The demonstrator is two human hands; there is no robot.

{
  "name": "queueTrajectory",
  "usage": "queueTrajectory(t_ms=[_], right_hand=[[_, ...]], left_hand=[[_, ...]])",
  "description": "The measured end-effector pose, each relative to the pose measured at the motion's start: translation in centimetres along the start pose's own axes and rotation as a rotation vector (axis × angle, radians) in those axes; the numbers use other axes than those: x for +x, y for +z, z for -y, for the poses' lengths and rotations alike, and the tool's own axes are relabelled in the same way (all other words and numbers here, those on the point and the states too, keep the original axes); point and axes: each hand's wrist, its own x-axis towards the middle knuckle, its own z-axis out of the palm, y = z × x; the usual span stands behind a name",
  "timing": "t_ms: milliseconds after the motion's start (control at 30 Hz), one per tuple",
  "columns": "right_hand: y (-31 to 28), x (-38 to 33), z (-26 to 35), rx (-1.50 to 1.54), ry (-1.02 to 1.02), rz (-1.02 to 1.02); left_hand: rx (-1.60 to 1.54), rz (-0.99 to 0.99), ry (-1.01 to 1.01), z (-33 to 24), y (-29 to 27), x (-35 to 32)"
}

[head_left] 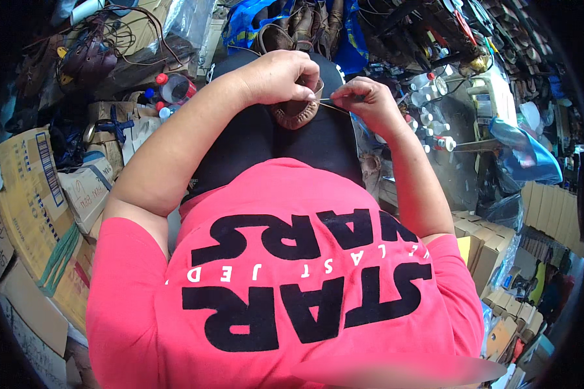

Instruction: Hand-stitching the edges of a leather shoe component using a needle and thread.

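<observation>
A brown leather moccasin with a gathered, puckered toe seam rests between my thighs, toe toward me. My left hand is closed over its upper edge, thumb and fingers pinching near the opening and covering much of the far part. A thin pale thread stretches from beside the left fingertips to my right hand, just right of the shoe. The right fingers are pinched together on the thread; whether a needle is among them is too small to tell.
Beyond my knees, a blue bag holds several brown shoes. Plastic bottles stand on the right, near a blue plastic bag. Cardboard boxes crowd the left; a red-capped bottle is by my left forearm.
</observation>
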Motion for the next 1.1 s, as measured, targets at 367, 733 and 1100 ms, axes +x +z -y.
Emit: queueTrajectory(t_ms=[367,733,1100], right_hand=[[0.6,0.1,-0.8,0.017,-0.037,-0.033],[2.2,-0.3,-0.5,0.086,-0.075,0.002],[3.2,-2.5,2.8,-0.275,-0.186,-0.154]], left_hand=[[-0.301,0.097,-0.078,2.0,1.1,0.0],[-0.470,0.124,-0.083,2.6,1.7,-0.3],[-0.307,0.258,-0.031,2.1,0.8,0.0]])
